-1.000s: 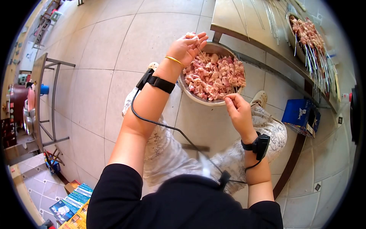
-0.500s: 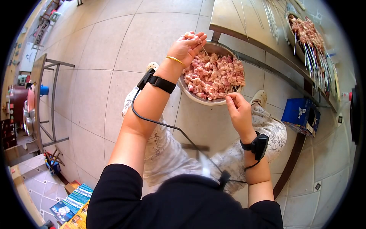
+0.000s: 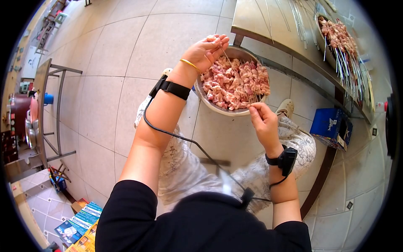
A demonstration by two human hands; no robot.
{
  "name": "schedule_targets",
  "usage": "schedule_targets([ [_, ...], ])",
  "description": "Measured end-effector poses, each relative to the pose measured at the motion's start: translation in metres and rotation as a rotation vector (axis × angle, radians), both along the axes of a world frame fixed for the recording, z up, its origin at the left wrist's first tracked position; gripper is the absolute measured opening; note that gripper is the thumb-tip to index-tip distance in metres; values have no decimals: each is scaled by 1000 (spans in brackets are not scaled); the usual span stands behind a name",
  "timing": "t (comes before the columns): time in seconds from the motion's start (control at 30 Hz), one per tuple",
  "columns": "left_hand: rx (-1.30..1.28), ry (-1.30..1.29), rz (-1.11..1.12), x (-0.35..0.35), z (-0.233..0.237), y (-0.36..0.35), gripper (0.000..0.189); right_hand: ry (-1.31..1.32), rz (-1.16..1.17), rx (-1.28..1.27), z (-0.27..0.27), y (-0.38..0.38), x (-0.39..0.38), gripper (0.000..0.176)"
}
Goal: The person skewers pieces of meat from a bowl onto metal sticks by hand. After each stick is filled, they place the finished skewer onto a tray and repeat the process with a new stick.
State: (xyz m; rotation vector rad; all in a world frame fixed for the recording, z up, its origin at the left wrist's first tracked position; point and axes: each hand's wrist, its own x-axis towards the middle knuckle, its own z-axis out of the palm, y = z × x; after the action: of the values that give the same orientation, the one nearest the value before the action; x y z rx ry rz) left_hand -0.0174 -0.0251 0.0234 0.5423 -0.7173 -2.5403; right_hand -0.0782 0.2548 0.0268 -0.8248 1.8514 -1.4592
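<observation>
A round metal bowl (image 3: 222, 111) on the floor between the feet holds raw meat pieces (image 3: 228, 84), several of them on skewers at its right side. My left hand (image 3: 208, 52) is over the bowl's upper left rim, its thumb and fingers closed around the end of a thin skewer (image 3: 225, 53). At the bowl's lower right rim, my right hand (image 3: 263, 122) is closed in a pinch near the skewer ends; what lies between its fingertips is too small to make out.
A table (image 3: 268, 25) at the upper right bears loose metal skewers (image 3: 299, 21) and a second bowl of skewered meat (image 3: 340, 38). Below it stands a blue box (image 3: 329, 126). A metal-framed table (image 3: 61, 105) is at the left, with colourful boxes (image 3: 82, 222) at the lower left.
My left hand and forearm have shifted slightly, with the wrist a little further left. My right hand is almost where it was, still pinched at the rim.
</observation>
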Motion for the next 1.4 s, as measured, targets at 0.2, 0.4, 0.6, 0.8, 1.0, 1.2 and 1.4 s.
schedule_targets([
  [0.2,9,-3,-2,-1,4,0,34,-281,-13,-18,7,-2,3,10],
  [0.4,17,3,0,-2,5,4,36,-438,-35,-79,4,-3,6,11],
  [0.6,-60,-7,63,-6,5,13,33,-50,-35,-21,-8,-4,6,10],
  [0.8,-111,-28,43,-9,-1,12,32,239,-44,-13,2,-8,11,10],
  [1.0,-52,-49,-173,-8,0,29,37,142,-103,-73,-4,-16,6,10],
  [1.2,-52,27,-31,-8,0,20,57,223,-71,-37,1,-11,6,10],
  [1.4,-62,22,-37,-6,-2,17,51,124,-15,-40,-6,-9,3,14],
])
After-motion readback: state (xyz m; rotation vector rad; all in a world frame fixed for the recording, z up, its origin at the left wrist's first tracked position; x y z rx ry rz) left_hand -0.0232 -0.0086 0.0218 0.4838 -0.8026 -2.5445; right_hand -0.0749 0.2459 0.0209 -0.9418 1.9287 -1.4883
